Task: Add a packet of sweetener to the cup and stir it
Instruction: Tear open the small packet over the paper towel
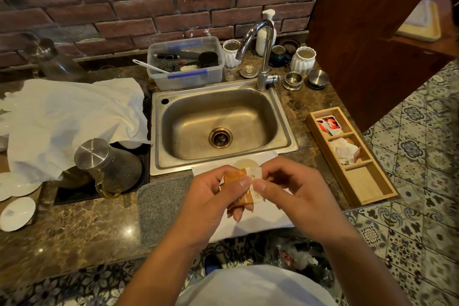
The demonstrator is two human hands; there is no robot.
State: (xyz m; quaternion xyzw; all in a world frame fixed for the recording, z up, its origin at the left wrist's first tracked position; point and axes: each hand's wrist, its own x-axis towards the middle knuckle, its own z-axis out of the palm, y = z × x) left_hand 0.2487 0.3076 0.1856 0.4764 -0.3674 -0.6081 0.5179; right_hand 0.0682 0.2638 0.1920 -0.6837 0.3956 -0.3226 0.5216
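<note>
Both hands meet in front of the sink, pinching a small orange-and-white paper sweetener packet (244, 185) between them. The left hand (211, 199) has its fingers curled narrow around the orange body of the packet, thumb pressed on top, while the right hand (295, 194) grips the white end of the same packet between thumb and forefinger, its other fingers folded in. The packet is held in the air just above a white paper napkin (260, 221) spread on the brown marbled stone counter (87, 226). Just beyond the hands, partly hidden by them, shows the round pale rim of a cup (244, 164) with a light liquid in it, standing on the napkin near the front edge of the stainless steel sink (221, 122). To the left of the napkin lies a grey textured mat (161, 204), and further left a glass pitcher with a brushed metal lid (106, 166) sits on a black drip mat, beside a crumpled white cloth (72, 117). To the right of the sink rests a long wooden organiser tray with three compartments (357, 184): the far one holds red-and-white packets, the middle one pale packets, the near one shows bare wood. Behind the sink stand a curved chrome tap (260, 40) and a clear plastic tub of utensils (186, 62) against the red brick wall.
</note>
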